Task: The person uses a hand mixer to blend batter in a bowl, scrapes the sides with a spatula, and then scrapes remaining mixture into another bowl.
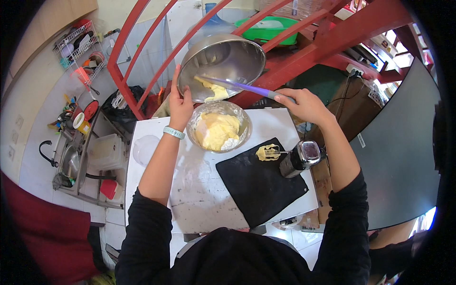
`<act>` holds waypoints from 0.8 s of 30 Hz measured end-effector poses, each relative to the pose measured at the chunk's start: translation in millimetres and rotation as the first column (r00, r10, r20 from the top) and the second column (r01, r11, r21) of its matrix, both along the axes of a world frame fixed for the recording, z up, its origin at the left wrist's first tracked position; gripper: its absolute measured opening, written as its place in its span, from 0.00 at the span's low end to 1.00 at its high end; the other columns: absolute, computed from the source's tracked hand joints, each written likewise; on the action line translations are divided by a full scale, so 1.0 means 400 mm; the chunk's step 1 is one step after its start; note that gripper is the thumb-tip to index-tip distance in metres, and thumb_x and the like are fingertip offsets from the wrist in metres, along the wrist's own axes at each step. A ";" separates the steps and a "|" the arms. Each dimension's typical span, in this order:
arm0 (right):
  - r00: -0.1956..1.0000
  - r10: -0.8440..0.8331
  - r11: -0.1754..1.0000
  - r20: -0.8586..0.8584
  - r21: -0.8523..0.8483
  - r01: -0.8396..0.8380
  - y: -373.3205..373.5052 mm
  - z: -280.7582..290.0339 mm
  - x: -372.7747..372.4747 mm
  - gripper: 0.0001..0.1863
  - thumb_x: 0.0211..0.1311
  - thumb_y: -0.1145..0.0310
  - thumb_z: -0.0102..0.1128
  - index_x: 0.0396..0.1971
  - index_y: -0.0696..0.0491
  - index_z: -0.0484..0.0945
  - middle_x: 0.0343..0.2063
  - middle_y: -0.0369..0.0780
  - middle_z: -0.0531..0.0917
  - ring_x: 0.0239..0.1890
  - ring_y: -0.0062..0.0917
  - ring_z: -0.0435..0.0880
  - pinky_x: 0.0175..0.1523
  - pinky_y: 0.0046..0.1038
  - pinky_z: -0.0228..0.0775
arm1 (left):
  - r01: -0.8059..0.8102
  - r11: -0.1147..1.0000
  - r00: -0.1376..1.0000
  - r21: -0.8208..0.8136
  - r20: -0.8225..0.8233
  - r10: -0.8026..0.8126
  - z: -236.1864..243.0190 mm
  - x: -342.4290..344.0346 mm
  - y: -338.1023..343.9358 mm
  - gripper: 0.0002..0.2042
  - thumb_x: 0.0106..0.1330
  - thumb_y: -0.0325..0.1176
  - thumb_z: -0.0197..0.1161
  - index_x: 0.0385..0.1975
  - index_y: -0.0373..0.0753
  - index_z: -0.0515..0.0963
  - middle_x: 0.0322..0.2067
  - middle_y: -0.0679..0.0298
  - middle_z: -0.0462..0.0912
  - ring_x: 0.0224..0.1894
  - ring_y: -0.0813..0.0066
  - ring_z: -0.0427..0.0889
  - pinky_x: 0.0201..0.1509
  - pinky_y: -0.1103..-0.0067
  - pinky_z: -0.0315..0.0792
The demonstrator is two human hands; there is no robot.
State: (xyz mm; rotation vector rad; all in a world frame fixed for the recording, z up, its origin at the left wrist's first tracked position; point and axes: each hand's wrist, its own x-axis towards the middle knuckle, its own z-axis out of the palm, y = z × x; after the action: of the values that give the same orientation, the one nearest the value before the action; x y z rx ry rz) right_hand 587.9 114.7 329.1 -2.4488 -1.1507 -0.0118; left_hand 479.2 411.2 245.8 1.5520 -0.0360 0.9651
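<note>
My left hand [181,105] grips the rim of a steel mixing bowl [232,54], tilted on its side above the table. In my right hand [306,107] is a spatula with a purple handle [251,89]; its tip reaches inside the tilted bowl. Pale yellow batter [218,93] gathers at that bowl's lower lip. Just below stands a clear mixing bowl [247,124] containing more yellow batter [219,129] and some white powder. To the right, a hand mixer [300,160] with batter-coated beaters [269,152] rests on a black mat [261,197].
A white table [194,194] carries the bowls and mat. On its left side lies a round, pale translucent dish [146,150]. Red railings [126,85] rise behind the table. A sink [71,159] is at far left, and a grey panel [403,156] stands at right.
</note>
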 end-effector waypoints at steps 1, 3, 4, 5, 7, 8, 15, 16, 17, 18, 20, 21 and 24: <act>0.995 -0.021 0.997 0.095 -0.066 0.027 0.006 0.010 -0.014 0.20 0.62 0.49 0.47 0.43 0.46 0.78 0.28 0.47 0.82 0.34 0.40 0.81 0.40 0.36 0.71 | -0.080 0.988 0.995 0.129 0.076 0.071 -0.010 0.005 0.015 0.32 0.58 0.13 0.40 0.65 0.41 0.50 0.63 0.61 0.57 0.60 0.73 0.64 0.57 0.83 0.60; 0.985 -0.031 0.998 0.169 -0.046 0.040 -0.001 0.018 -0.025 0.20 0.62 0.48 0.46 0.43 0.44 0.78 0.27 0.46 0.81 0.33 0.40 0.80 0.39 0.37 0.71 | -0.167 0.955 0.979 0.246 0.157 0.131 -0.018 0.015 0.032 0.32 0.58 0.13 0.40 0.65 0.41 0.49 0.64 0.60 0.57 0.60 0.73 0.63 0.59 0.82 0.59; 0.968 -0.056 0.998 0.244 -0.027 0.064 -0.008 0.025 -0.026 0.20 0.62 0.46 0.45 0.43 0.42 0.78 0.25 0.46 0.81 0.32 0.41 0.80 0.37 0.38 0.71 | -0.184 0.953 0.975 0.240 0.167 0.147 -0.017 0.021 0.033 0.32 0.58 0.13 0.40 0.65 0.40 0.49 0.63 0.60 0.57 0.61 0.72 0.62 0.60 0.81 0.58; 0.969 -0.053 0.998 0.243 -0.032 0.062 -0.010 0.034 -0.027 0.20 0.62 0.46 0.45 0.43 0.42 0.78 0.25 0.46 0.81 0.32 0.41 0.80 0.37 0.38 0.71 | -0.202 0.951 0.971 0.234 0.175 0.163 -0.017 0.024 0.035 0.32 0.58 0.13 0.40 0.65 0.39 0.49 0.63 0.59 0.57 0.62 0.71 0.61 0.62 0.80 0.56; 0.934 -0.131 0.990 0.331 0.086 0.109 -0.014 0.045 -0.028 0.20 0.61 0.46 0.46 0.43 0.42 0.78 0.23 0.45 0.81 0.29 0.42 0.80 0.34 0.38 0.71 | -0.144 0.975 0.982 0.168 0.146 0.120 -0.013 0.027 0.033 0.32 0.58 0.13 0.40 0.65 0.40 0.50 0.64 0.59 0.56 0.62 0.71 0.61 0.62 0.81 0.56; 0.936 -0.129 0.991 0.329 0.079 0.109 -0.012 0.048 -0.022 0.20 0.61 0.46 0.46 0.43 0.42 0.78 0.23 0.45 0.81 0.29 0.42 0.80 0.34 0.38 0.71 | -0.086 0.991 0.990 0.105 0.122 0.073 -0.014 0.027 0.030 0.32 0.58 0.13 0.40 0.65 0.40 0.50 0.64 0.59 0.56 0.62 0.70 0.61 0.62 0.81 0.55; 0.875 -0.053 0.998 0.481 -0.008 0.065 0.023 0.069 0.056 0.19 0.62 0.47 0.45 0.41 0.42 0.79 0.22 0.44 0.80 0.27 0.40 0.80 0.33 0.39 0.71 | -0.084 0.991 0.989 0.101 0.127 0.071 -0.020 0.032 0.014 0.30 0.60 0.14 0.41 0.64 0.39 0.51 0.63 0.60 0.56 0.61 0.72 0.61 0.61 0.81 0.58; 0.884 -0.038 0.998 0.466 -0.032 0.060 0.027 0.070 0.069 0.19 0.62 0.47 0.44 0.40 0.42 0.79 0.22 0.44 0.81 0.28 0.40 0.80 0.33 0.39 0.71 | -0.076 0.987 0.989 0.145 0.140 0.056 -0.014 0.030 0.014 0.29 0.60 0.14 0.41 0.64 0.39 0.52 0.63 0.59 0.57 0.61 0.73 0.62 0.60 0.81 0.58; 0.893 -0.024 0.997 0.449 -0.056 0.055 0.031 0.069 0.080 0.19 0.62 0.47 0.44 0.40 0.42 0.79 0.23 0.44 0.81 0.28 0.40 0.80 0.33 0.40 0.71 | -0.069 0.980 0.988 0.188 0.152 0.040 -0.008 0.028 0.014 0.29 0.61 0.15 0.42 0.64 0.39 0.52 0.63 0.59 0.57 0.61 0.73 0.62 0.60 0.82 0.59; 0.890 -0.022 0.997 0.455 -0.053 0.052 0.033 0.068 0.094 0.19 0.62 0.47 0.44 0.40 0.42 0.79 0.23 0.44 0.81 0.28 0.40 0.80 0.33 0.40 0.71 | -0.073 0.979 0.987 0.191 0.158 0.043 -0.010 0.030 0.020 0.29 0.61 0.15 0.42 0.64 0.39 0.52 0.63 0.59 0.57 0.61 0.73 0.62 0.60 0.82 0.59; 0.905 0.029 0.995 0.424 -0.101 0.015 0.032 0.064 0.120 0.20 0.62 0.46 0.43 0.40 0.41 0.79 0.23 0.44 0.81 0.29 0.40 0.80 0.33 0.40 0.71 | -0.126 0.968 0.983 0.219 0.159 0.092 -0.020 0.039 0.031 0.28 0.62 0.16 0.42 0.64 0.40 0.54 0.63 0.59 0.58 0.60 0.74 0.63 0.59 0.83 0.60; 0.904 0.030 0.995 0.427 -0.098 0.013 0.034 0.064 0.126 0.20 0.62 0.46 0.43 0.40 0.41 0.79 0.23 0.44 0.81 0.29 0.40 0.80 0.33 0.40 0.71 | -0.129 0.967 0.982 0.221 0.163 0.094 -0.022 0.043 0.033 0.28 0.62 0.16 0.42 0.64 0.40 0.54 0.63 0.59 0.58 0.60 0.74 0.63 0.59 0.83 0.60; 0.903 0.058 0.986 0.425 -0.165 0.015 0.035 0.064 0.139 0.20 0.62 0.46 0.43 0.39 0.41 0.79 0.22 0.43 0.81 0.28 0.40 0.80 0.34 0.40 0.71 | -0.232 0.915 0.959 0.331 0.236 0.157 -0.029 0.052 0.033 0.27 0.63 0.16 0.42 0.63 0.41 0.56 0.60 0.59 0.64 0.56 0.74 0.68 0.55 0.85 0.62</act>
State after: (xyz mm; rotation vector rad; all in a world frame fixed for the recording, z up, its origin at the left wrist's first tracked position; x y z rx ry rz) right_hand 643.7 128.8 354.8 -2.6595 -1.4084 -0.4933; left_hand 500.0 424.5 234.3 1.8054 -0.2155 1.3330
